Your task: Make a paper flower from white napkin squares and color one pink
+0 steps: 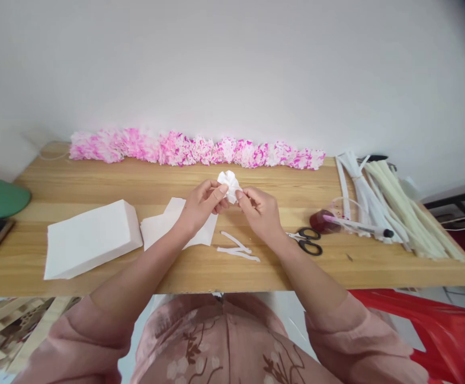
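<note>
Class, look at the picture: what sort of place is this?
Probably a home craft table: a row of pink-and-white paper flowers, scissors and a stack of white tissue lie on the wooden table.

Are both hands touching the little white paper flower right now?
Touching. In the head view, the left hand and right hand both pinch the white paper flower between their fingertips, holding it above the wooden table.

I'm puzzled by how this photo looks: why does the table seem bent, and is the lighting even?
Head view: wide-lens distortion bows the wooden table and darkens the top right corner; the light is soft and even, with faint shadows and no glare. The white paper flower between the left hand and right hand is slightly washed out.
</note>
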A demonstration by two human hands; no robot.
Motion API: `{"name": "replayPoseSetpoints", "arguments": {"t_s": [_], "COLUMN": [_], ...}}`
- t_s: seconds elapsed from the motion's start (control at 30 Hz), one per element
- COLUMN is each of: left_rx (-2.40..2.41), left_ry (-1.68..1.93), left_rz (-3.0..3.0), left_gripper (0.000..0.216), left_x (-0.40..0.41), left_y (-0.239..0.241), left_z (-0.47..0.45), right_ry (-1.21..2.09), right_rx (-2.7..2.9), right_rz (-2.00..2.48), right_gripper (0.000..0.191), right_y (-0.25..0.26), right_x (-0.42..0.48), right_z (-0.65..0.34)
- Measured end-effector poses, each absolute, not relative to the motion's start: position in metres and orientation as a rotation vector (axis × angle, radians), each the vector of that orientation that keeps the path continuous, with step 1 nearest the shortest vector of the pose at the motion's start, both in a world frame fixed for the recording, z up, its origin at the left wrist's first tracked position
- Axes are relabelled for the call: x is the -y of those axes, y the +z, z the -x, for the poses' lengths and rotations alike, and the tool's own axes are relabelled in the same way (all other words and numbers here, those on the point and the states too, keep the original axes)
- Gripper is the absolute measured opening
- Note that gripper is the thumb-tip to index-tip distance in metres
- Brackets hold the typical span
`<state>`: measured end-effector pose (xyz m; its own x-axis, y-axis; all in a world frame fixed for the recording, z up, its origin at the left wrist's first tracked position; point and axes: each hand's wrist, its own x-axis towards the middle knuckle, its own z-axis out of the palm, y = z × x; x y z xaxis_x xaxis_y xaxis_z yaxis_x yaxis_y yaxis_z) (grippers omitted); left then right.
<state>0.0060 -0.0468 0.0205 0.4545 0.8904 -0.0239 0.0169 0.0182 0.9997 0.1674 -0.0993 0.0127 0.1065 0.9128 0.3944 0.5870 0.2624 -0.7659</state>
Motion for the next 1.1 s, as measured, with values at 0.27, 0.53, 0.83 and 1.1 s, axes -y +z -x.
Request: {"name": "replayPoseSetpoints", "arguments": {"t_s": [0.27,0.53,0.83,1.1], "left_rx": [-0.96,-1.048,-0.923,-0.89], "left_ry": [0.932,0.962,1.005,1.005], "left_rz": [-1.298,-1.687,-1.36,-1.402], "left_gripper": [0.024,0.011,0.021,0.026], "left_x": [0.046,0.058,0.049,0.048], "left_y": [0.012,0.02,0.007,0.009], "left_z": [-0.01,-0.012,-0.013,-0.011], "right_ry": [0.453,0.516,0.545,0.409], "right_rx": [1.65,1.578,1.461,1.656], "right_rz": [1.407,1.435,1.42,1.366], "right_gripper": [0.023,0.023,0.028,0.027], "right_y": [0.009,0.011,0.009,0.009], "right_x": [0.098,0.098,0.098,0.099], "right_z": [-0.163,-0.165,-0.169,-0.168]}}
